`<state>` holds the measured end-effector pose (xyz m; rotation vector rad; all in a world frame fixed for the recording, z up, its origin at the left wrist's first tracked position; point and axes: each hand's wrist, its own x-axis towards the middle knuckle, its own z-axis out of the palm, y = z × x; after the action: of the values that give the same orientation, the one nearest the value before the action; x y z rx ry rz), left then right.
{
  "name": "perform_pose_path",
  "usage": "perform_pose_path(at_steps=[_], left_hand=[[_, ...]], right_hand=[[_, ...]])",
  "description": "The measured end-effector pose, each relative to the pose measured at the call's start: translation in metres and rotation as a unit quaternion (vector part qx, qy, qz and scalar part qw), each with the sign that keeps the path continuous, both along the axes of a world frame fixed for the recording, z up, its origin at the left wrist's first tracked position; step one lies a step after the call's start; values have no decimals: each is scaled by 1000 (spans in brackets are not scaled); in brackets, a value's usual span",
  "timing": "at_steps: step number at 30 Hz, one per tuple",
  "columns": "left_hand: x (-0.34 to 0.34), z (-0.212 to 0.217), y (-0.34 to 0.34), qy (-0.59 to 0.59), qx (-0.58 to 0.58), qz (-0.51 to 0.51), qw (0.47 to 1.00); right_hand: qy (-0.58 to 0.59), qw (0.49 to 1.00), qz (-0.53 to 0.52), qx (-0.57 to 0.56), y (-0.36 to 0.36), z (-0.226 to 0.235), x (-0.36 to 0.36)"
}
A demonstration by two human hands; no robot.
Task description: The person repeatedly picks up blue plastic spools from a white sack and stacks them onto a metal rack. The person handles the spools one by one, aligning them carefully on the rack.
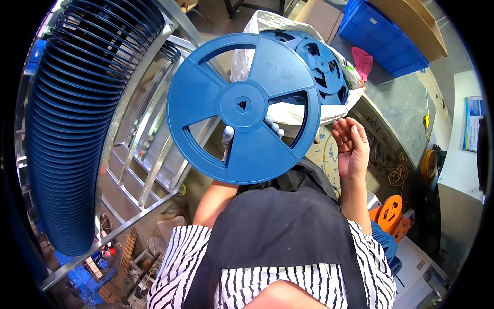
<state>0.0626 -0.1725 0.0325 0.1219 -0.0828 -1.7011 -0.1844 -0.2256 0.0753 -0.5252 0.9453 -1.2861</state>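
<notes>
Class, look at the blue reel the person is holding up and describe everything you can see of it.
The blue reel is a flat round disc, apparently moulded plastic, with a small central hub hole and three wedge-shaped cut-outs between broad spokes. It is held up facing the camera, slightly tilted. The left hand grips it from behind, gloved fingertips showing through the lower openings. The right hand is open and apart from it.

Blue reel; blue stacked reels; white bag; blue crate; orange reels; black apron; black-and-white striped shirt.
</notes>
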Motion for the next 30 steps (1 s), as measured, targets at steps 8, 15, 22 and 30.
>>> perform_pose_path(at_steps=[8,15,22,30], left_hand=[[-16,-13,-8,38,0,11,999],[-16,-31,3,26,16,60,998],[63,-53,62,-45,201,126,970],[235,-114,21,-71,247,191,947]], right_hand=[[-44,997,44,43,-20,-17,-26],[-46,988,104,100,-36,-34,-30],[-47,966,156,199,-29,-67,0],[-35,954,120,274,-12,-95,62]])
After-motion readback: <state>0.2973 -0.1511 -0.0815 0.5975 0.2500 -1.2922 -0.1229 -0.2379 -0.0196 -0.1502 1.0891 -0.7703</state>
